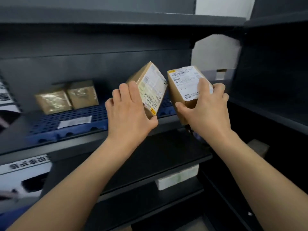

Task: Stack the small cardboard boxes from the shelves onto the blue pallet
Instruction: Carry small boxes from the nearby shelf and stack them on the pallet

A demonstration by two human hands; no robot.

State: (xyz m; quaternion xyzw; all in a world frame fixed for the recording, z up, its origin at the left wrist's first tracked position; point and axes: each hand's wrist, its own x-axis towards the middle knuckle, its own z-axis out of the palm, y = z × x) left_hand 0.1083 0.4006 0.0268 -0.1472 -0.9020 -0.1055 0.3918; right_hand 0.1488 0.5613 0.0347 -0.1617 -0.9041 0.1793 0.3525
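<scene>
You are facing dark grey metal shelving (100,40), with printed signs (25,165) showing at the far left edge. On the middle shelf board a blue pallet (50,124) with a perforated top is lying, and two taped cardboard boxes are sitting on its left part, touching side by side: the nearer box (53,101) and the rear box (83,95). A white paper slip (75,121) is lying flat on the pallet just in front of them. Your left hand (131,112) is gripping a labelled box (153,82), fingers wrapped over its brown side and thumb curling under its lower corner; the box is tilting in the air above the pallet. Your right hand (206,110) is gripping a second labelled box (181,79), fingers over the white label and thumb pressing on the front face; it is just beside the first, not touching. Behind, a white wall (216,52) is showing through a gap in the shelving. A white package (178,177) is resting on a lower shelf.
</scene>
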